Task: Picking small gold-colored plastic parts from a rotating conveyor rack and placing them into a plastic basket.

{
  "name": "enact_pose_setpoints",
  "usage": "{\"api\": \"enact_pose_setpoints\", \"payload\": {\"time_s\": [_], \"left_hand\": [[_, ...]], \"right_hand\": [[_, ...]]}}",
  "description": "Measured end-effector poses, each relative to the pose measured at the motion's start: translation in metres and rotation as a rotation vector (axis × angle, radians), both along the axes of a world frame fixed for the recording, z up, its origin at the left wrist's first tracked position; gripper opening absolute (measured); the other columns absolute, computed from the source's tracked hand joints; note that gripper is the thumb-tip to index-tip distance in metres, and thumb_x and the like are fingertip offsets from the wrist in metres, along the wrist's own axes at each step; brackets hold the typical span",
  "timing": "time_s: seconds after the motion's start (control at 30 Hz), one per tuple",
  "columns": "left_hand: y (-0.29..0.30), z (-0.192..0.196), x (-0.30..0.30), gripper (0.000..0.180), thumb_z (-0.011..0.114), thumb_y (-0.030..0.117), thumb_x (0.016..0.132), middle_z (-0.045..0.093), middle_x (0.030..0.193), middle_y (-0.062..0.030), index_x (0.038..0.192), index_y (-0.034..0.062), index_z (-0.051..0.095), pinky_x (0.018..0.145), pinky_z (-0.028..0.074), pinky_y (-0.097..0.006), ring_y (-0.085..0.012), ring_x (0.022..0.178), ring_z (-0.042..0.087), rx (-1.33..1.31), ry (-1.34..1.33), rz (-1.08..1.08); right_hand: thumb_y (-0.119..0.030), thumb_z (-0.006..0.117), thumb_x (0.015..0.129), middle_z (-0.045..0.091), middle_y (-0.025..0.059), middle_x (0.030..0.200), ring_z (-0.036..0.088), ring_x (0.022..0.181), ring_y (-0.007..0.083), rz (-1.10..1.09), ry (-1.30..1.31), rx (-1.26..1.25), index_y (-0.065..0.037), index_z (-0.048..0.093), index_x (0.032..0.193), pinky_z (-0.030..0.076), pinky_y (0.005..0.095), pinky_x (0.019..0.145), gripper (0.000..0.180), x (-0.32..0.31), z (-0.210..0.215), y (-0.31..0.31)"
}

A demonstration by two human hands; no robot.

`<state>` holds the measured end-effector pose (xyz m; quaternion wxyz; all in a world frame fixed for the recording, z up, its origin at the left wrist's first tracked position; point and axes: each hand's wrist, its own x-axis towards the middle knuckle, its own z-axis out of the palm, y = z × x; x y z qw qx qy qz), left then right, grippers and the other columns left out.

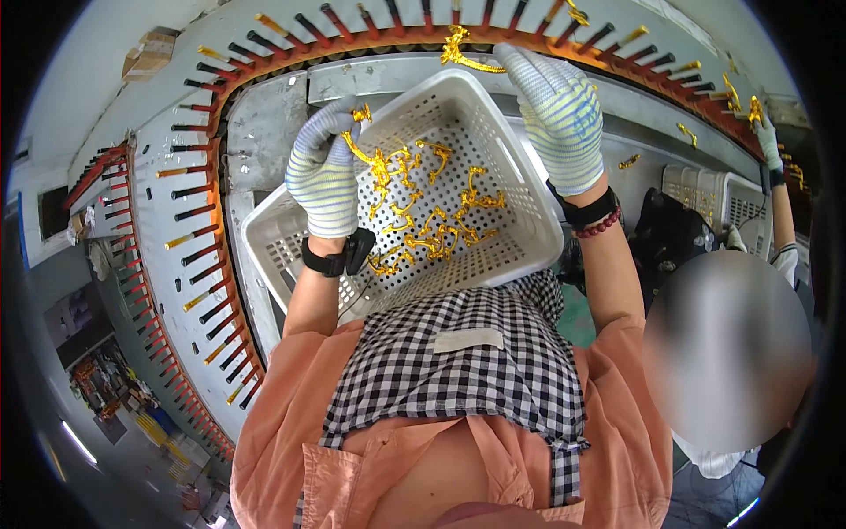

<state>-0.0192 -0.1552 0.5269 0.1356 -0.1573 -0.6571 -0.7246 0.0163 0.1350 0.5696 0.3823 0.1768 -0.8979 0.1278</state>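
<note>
A white perforated plastic basket (529, 229) rests against my checked apron and holds several gold-coloured metal pieces (436, 231). My left hand (323, 167), in a striped knit glove, is inside the basket and pinches a long gold piece (363, 152). My right hand (557, 110), gloved the same way, reaches past the basket's far rim and holds another gold piece (460, 51) up at the curved rack. Both wrists wear black bands.
A curved conveyor rack (198, 207) with rows of black, red and gold-tipped pins wraps around the grey metal workbench (264, 132). At the right another person's gloved hand (768, 141) works at the rack beside a second white basket (718, 196). A cardboard box (150, 53) sits far left.
</note>
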Motion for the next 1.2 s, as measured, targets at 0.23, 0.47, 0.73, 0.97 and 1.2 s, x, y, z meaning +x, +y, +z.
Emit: {"api": "enact_pose_setpoints", "payload": {"time_s": [0.23,0.47,0.73,0.97,1.2], "left_hand": [[0.01,0.006,-0.006,0.017,0.065,-0.011,0.094,0.072,0.12,-0.0166,0.104,0.001,0.07,0.099,0.056,-0.037,-0.0228,0.111,0.069,0.01,0.029,-0.011],[0.022,0.017,-0.005,0.015,0.065,-0.009,0.093,0.072,0.121,-0.0165,0.104,0.001,0.07,0.097,0.055,-0.034,-0.0212,0.109,0.069,0.032,0.113,-0.041],[0.014,0.033,0.005,0.017,0.067,-0.011,0.09,0.074,0.117,-0.0158,0.101,0.0021,0.07,0.091,0.058,-0.034,-0.0204,0.104,0.071,-0.052,0.168,-0.005],[0.004,0.023,0.002,0.018,0.066,-0.012,0.091,0.072,0.12,-0.018,0.102,0.0012,0.071,0.091,0.061,-0.034,-0.0212,0.106,0.071,-0.033,0.18,-0.012],[0.015,0.026,-0.001,0.018,0.068,-0.007,0.088,0.075,0.114,-0.0124,0.103,0.0021,0.072,0.091,0.056,-0.033,-0.0211,0.102,0.07,-0.053,0.211,-0.025]], "right_hand": [[-0.014,0.068,0.085,0.065,0.0193,0.133,0.063,0.119,0.0366,-0.005,-0.416,0.059,-0.011,0.061,0.137,0.047,0.0477,0.105,0.053,0.019,-0.031,-0.011],[-0.045,0.063,0.093,0.072,0.0284,0.1,0.07,0.099,0.0442,-0.511,-0.581,-0.345,-0.005,0.073,0.118,0.055,0.051,0.089,0.048,-0.099,0.005,0.006],[-0.038,0.061,0.096,0.074,0.0252,0.092,0.074,0.09,0.036,-0.343,-0.747,-0.44,-0.001,0.077,0.095,0.057,0.0425,0.08,0.04,-0.151,0.002,-0.017],[-0.034,0.073,0.095,0.075,0.0088,0.106,0.071,0.097,0.0188,0.394,-0.908,-1.167,-0.006,0.069,0.122,0.056,0.0335,0.083,0.039,-0.14,-0.028,-0.014],[-0.043,0.07,0.096,0.075,0.0163,0.105,0.072,0.096,0.0209,0.303,-1.186,-0.305,0.0,0.066,0.129,0.056,0.0323,0.089,0.055,0.001,-0.029,-0.035]]}}
